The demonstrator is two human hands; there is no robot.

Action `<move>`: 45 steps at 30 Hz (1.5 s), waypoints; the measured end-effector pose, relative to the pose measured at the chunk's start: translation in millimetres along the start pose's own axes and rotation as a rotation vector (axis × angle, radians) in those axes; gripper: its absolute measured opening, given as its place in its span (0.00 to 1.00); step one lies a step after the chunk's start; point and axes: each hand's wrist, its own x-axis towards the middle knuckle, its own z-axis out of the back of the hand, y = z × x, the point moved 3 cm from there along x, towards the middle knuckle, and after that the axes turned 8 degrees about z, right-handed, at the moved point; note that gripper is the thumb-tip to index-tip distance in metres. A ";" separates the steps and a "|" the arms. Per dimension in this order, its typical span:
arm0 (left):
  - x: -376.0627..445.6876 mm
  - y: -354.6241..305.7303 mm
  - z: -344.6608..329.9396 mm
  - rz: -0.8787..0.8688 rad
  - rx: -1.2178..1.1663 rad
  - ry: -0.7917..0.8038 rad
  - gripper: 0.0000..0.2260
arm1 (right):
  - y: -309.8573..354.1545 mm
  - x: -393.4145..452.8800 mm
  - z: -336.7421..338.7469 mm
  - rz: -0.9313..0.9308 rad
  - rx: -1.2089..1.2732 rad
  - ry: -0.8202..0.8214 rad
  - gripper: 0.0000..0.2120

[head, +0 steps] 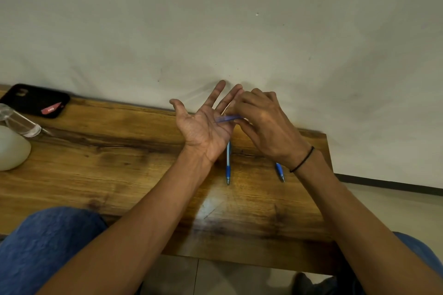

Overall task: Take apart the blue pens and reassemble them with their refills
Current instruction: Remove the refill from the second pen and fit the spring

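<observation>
At the far left of the wooden table [119, 175], a black phone [36, 99] lies against the wall, with a clear bottle [20, 122] and a white rounded object [12, 148] just in front of it. None of these bears on the task.

Toward the middle, the left hand [203, 127] is raised palm up, fingers straight and spread, holding nothing by itself. A thin blue pen part [227, 118] lies across this palm. It is blurred, so whether it is a refill or a barrel piece cannot be told. Its long axis runs roughly side to side, with the thin pointed end toward the left hand's thumb side and the thicker end at the right.

Below the left hand, 1 blue pen [228, 167] rests on the table, its tip toward the person and its far end hidden under the wrist.

The right hand [261, 122] is just beside the left one, with fingers curled and pinching the right end of the pen part. It is plainly the nearer hand and controls the piece; the open left palm only supports it. Any next pull or slide would probably run along that side-to-side axis.

Further right, a 2nd pen [280, 172] shows beneath the right wrist, tip toward the person, well apart from the 1st.
</observation>
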 end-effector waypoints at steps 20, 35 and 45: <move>-25.2 -25.7 17.1 -0.195 0.938 -0.321 0.16 | -35.3 -15.4 -3.6 -0.305 0.169 -0.330 0.07; -22.3 -14.0 13.3 -0.195 0.792 -0.223 0.10 | -27.1 -13.7 -13.6 -0.342 0.155 -0.327 0.07; -18.2 -13.3 14.5 -0.246 0.748 -0.277 0.05 | -29.0 -14.4 -18.6 -0.323 0.130 -0.336 0.07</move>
